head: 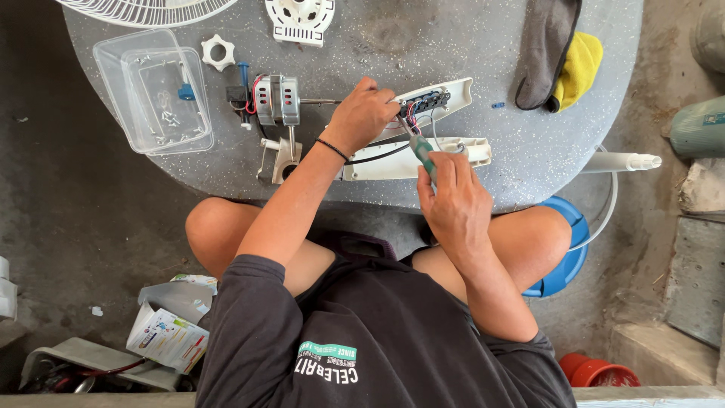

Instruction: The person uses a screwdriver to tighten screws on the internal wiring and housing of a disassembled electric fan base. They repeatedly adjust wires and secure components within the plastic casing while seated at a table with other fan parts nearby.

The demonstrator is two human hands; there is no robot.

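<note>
Screwdriver (421, 155) with a green handle is gripped in the right hand (453, 200), fingers wrapped tight round it, tip aimed up-left at the wiring of a white switch housing (445, 97). Left hand (362, 115) is closed over the left end of that housing, pinning it on the grey speckled round table (468, 45); a black band is worn at the wrist. A second white cover piece (393, 160) is laid just below the housing, near the table edge. Small fan motor (276, 100) with red and black wires is seen just left of the left hand, a white bracket (281, 156) below it. Clear plastic box (155, 91) is placed further left, a white plastic nut (218, 52) beside it. Grey and yellow cloths (559, 57) are bunched at upper right, well apart from both hands.
</note>
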